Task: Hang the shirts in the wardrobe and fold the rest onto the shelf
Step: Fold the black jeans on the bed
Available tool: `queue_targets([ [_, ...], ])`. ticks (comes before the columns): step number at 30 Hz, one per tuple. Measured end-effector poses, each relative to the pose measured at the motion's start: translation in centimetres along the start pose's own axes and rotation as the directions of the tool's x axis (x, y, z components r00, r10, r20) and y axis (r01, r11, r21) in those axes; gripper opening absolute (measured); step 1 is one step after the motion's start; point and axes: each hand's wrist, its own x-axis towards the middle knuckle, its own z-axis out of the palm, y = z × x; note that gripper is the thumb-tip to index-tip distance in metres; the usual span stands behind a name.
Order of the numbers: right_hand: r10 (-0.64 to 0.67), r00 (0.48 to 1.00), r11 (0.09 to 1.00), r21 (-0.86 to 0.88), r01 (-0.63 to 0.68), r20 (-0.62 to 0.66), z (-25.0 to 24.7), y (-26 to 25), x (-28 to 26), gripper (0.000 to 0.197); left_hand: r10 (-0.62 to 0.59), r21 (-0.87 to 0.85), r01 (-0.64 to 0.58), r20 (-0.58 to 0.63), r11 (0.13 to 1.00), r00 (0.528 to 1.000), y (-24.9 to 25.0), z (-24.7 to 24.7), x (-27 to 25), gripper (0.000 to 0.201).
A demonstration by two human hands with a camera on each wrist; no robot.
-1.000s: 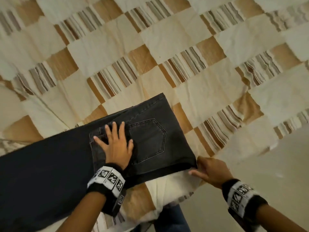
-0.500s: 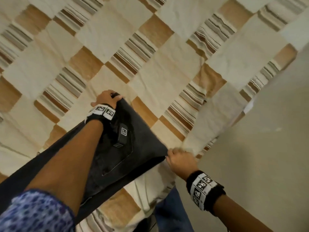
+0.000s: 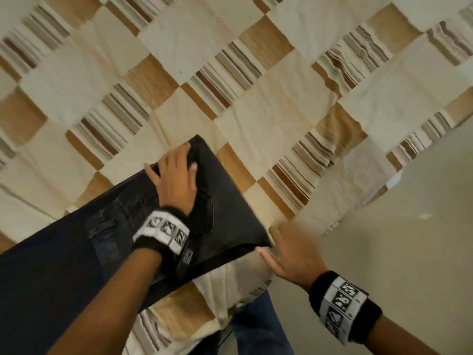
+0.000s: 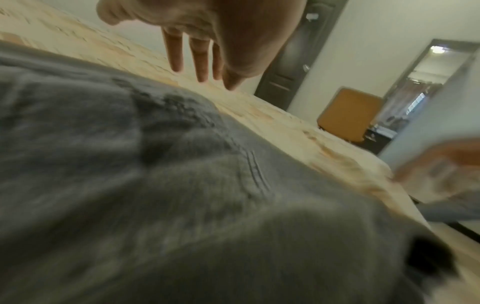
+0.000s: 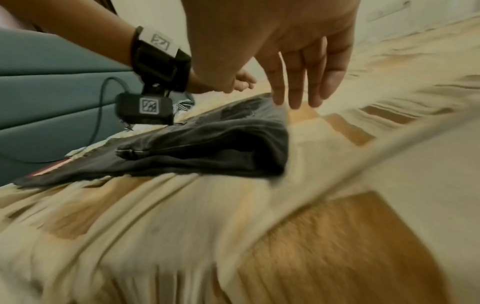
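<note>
Dark grey jeans (image 3: 225, 208) lie folded over on the bed, back pocket up, with the legs running off to the lower left. My left hand (image 3: 176, 178) lies flat on them near the far corner, fingers straight (image 4: 202, 61). My right hand (image 3: 286, 254) is at the near right corner of the jeans (image 5: 221, 142), fingers straight and pointing down beside the fold (image 5: 298, 86), holding nothing.
The bed is covered by a cream, tan and striped patchwork bedspread (image 3: 256, 80), its edge hanging at the right over a pale floor (image 3: 396, 252). My blue-trousered leg (image 3: 258, 326) stands at the bed's edge. A dark door (image 4: 293, 67) and an orange chair (image 4: 348, 113) stand beyond the bed.
My left hand slid from the pocket to the far corner of the jeans and now lies flat there. My right hand let go of the near corner and opened.
</note>
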Motion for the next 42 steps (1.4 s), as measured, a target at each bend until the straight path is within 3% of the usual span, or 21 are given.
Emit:
queue_targets([
  [3,-0.091,0.995,0.996,0.017,0.092,-0.050,0.7,-4.4,3.0,0.052,0.073,0.130,-0.078,0.043,0.988,0.996,-2.0,0.9,-7.3,0.045],
  [6,-0.187,0.971,0.981,-0.029,0.193,0.148,4.1,-7.0,5.5,0.067,-0.038,0.204,0.003,0.169,0.979,0.985,-5.0,2.5,-11.9,0.055],
  [10,-0.115,0.946,0.991,-0.032,0.130,0.304,6.8,-5.8,6.1,0.075,-0.084,0.269,0.001,0.297,0.963,0.951,-7.8,3.2,-13.0,0.062],
  [14,-0.065,0.970,0.997,0.056,0.053,0.236,5.9,-5.8,5.7,0.083,-0.103,0.232,0.040,0.267,0.972,0.958,-7.1,1.9,-12.6,0.064],
  [17,0.006,0.994,0.972,0.232,-0.032,0.112,3.7,-4.5,6.9,0.084,-0.280,0.150,0.267,0.066,0.952,0.958,-8.7,0.2,-12.7,0.064],
  [20,0.153,0.984,0.904,0.390,-0.175,0.088,2.0,-3.0,9.4,0.064,-0.567,-0.034,0.566,-0.016,0.824,0.824,-11.5,-1.5,-13.6,0.061],
  [22,0.204,0.950,0.917,0.294,-0.269,0.235,2.1,-2.7,11.9,0.049,-0.637,-0.145,0.627,-0.032,0.766,0.770,-13.3,-2.0,-14.5,0.059],
  [24,0.215,0.892,0.945,0.145,-0.293,0.396,2.2,-2.7,14.0,0.050,-0.615,-0.245,0.583,-0.078,0.775,0.785,-14.3,-2.2,-15.5,0.056],
  [26,0.143,0.891,0.968,0.129,-0.217,0.430,1.7,-2.6,15.5,0.047,-0.617,-0.293,0.572,-0.085,0.766,0.782,-14.8,-2.0,-16.5,0.054],
  [28,0.044,0.914,0.967,0.214,-0.141,0.404,-0.2,-2.4,16.0,0.050,-0.613,-0.273,0.574,-0.080,0.772,0.786,-14.8,-1.6,-17.2,0.051],
  [30,-0.018,0.922,0.937,0.329,-0.120,0.387,-2.8,-2.9,15.7,0.066,-0.585,-0.267,0.551,-0.064,0.791,0.809,-14.6,-1.0,-17.5,0.047],
  [33,-0.113,0.916,0.802,0.579,-0.144,0.384,-7.6,-5.6,14.9,0.080,-0.511,-0.239,0.491,-0.023,0.838,0.860,-14.8,-0.1,-17.1,0.049],
  [34,-0.154,0.908,0.743,0.652,-0.154,0.389,-9.2,-7.2,14.6,0.077,-0.494,-0.220,0.479,-0.018,0.850,0.869,-14.9,-0.1,-16.9,0.053],
  [36,-0.231,0.890,0.657,0.738,-0.156,0.393,-11.9,-10.9,14.3,0.049,-0.465,-0.193,0.459,0.013,0.867,0.885,-15.1,-0.7,-16.9,0.057],
  [37,-0.276,0.873,0.627,0.764,-0.152,0.401,-13.2,-13.1,14.2,0.030,-0.467,-0.173,0.467,0.042,0.867,0.883,-15.4,-1.0,-16.9,0.055],
  [39,-0.338,0.849,0.603,0.786,-0.136,0.406,-14.7,-18.3,14.0,0.018,-0.436,-0.157,0.454,0.134,0.877,0.890,-17.0,-1.4,-17.3,0.049],
  [40,-0.373,0.833,0.590,0.797,-0.127,0.408,-14.8,-21.0,13.8,0.025,-0.385,-0.256,0.416,0.166,0.872,0.908,-18.0,-2.0,-17.6,0.047],
  [41,-0.417,0.812,0.577,0.809,-0.111,0.408,-14.8,-23.9,13.8,0.037,-0.345,-0.438,0.388,0.177,0.811,0.922,-19.0,-2.7,-18.1,0.044],
  [42,-0.455,0.792,0.557,0.824,-0.103,0.406,-14.6,-26.9,13.6,0.046,-0.364,-0.624,0.382,0.164,0.682,0.917,-20.1,-3.9,-18.9,0.038],
])
